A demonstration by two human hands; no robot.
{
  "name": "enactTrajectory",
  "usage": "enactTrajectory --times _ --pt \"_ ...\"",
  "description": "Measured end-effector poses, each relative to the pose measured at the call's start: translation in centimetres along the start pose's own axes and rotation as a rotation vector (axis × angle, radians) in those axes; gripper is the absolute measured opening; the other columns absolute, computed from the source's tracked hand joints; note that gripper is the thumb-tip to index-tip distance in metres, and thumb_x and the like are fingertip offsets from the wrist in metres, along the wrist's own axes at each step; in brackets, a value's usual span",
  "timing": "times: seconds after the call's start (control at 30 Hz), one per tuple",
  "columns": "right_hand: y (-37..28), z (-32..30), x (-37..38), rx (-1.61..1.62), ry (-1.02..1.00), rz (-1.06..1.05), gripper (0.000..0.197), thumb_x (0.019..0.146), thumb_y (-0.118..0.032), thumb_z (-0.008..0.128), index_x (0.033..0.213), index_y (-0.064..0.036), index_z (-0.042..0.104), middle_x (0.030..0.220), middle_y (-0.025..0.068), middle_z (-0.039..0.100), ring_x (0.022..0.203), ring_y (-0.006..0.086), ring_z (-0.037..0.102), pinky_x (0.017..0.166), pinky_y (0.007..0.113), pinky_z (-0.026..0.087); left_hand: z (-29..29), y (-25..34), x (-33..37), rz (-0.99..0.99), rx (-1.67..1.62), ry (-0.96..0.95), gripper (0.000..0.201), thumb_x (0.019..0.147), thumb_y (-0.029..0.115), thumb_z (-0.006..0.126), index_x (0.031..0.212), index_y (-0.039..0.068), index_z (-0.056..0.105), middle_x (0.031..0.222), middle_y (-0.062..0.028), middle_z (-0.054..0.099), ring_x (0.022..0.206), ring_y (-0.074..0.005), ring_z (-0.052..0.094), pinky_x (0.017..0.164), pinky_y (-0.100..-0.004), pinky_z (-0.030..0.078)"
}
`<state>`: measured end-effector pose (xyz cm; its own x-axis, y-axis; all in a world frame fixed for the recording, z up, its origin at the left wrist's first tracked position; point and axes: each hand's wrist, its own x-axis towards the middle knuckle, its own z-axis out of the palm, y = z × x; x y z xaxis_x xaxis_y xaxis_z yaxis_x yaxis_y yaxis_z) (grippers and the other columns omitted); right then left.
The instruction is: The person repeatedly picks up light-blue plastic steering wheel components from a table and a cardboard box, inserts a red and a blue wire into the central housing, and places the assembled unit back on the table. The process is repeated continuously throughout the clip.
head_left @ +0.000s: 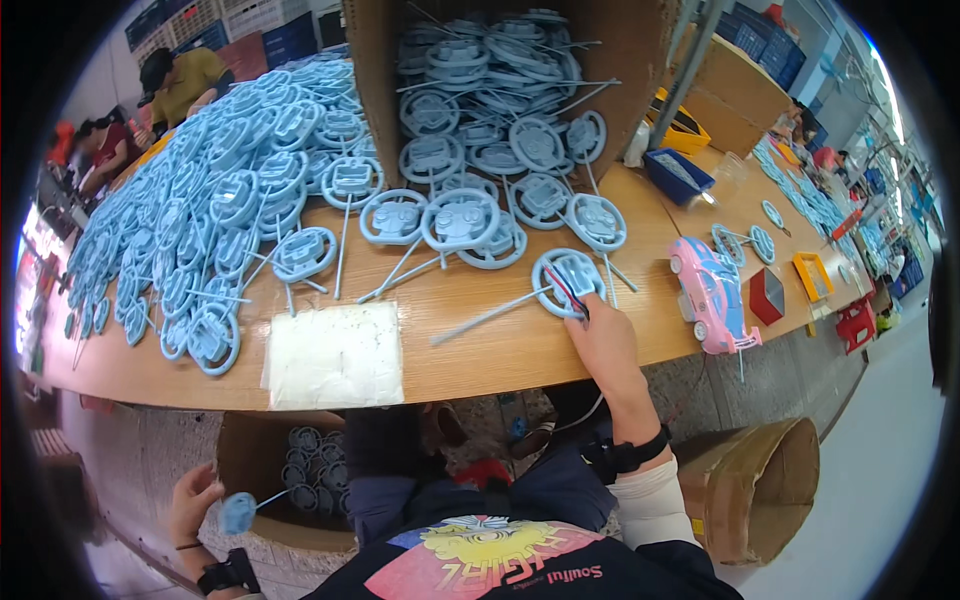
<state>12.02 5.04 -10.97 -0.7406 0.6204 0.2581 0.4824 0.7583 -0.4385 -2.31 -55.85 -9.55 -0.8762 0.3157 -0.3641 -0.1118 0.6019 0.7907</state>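
Observation:
My right hand (pixel 606 345) is closed at the near rim of a light-blue toy steering wheel (pixel 590 268), which lies on the table with its thin pale rod pointing left. A thin dark tool with a reddish edge (pixel 570 290) runs from these fingers across the wheel's middle; its exact kind is unclear. Low at the left, my left hand (pixel 193 503) has its fingers apart. Just beyond its fingertips is another blue toy steering wheel (pixel 238 513), its rod pointing right, over a cardboard box (pixel 240 440) holding several similar wheels.
Heaps of blue wheels (pixel 240 190) cover the table's left, and more spill from a carton (pixel 625 60). A whitish sheet (pixel 335 355) lies at the front edge. To the right are a pink toy car (pixel 712 295), a blue bin (pixel 680 177) and a cardboard carton (pixel 760 480) below.

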Motion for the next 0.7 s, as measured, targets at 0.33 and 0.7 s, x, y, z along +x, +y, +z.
enactTrajectory --times 0.33,0.7 --pt "-9.0 -2.7 -4.9 0.629 -0.118 0.059 0.023 0.079 -0.018 0.068 0.085 0.0036 0.061 0.060 0.0066 0.058 0.053 0.0097 0.052 0.050 0.026 0.039 27.6 18.0 5.9 0.540 -0.384 -0.647 0.074 0.083 0.017 0.067 0.140 0.000 0.023 0.134 -0.0185 0.042 0.117 -0.0245 0.050 0.097 -0.0371 0.042" --pt "-11.3 -4.5 -7.0 0.995 -0.610 -0.060 0.028 0.086 -0.012 0.063 0.109 0.0015 0.057 0.079 -0.0017 0.058 0.071 0.0018 0.048 0.063 0.018 0.041 29.6 20.2 3.9 0.764 -0.297 -0.301 0.047 0.079 0.013 0.069 0.119 0.001 0.045 0.106 -0.0137 0.058 0.095 -0.0190 0.059 0.081 -0.0303 0.047"
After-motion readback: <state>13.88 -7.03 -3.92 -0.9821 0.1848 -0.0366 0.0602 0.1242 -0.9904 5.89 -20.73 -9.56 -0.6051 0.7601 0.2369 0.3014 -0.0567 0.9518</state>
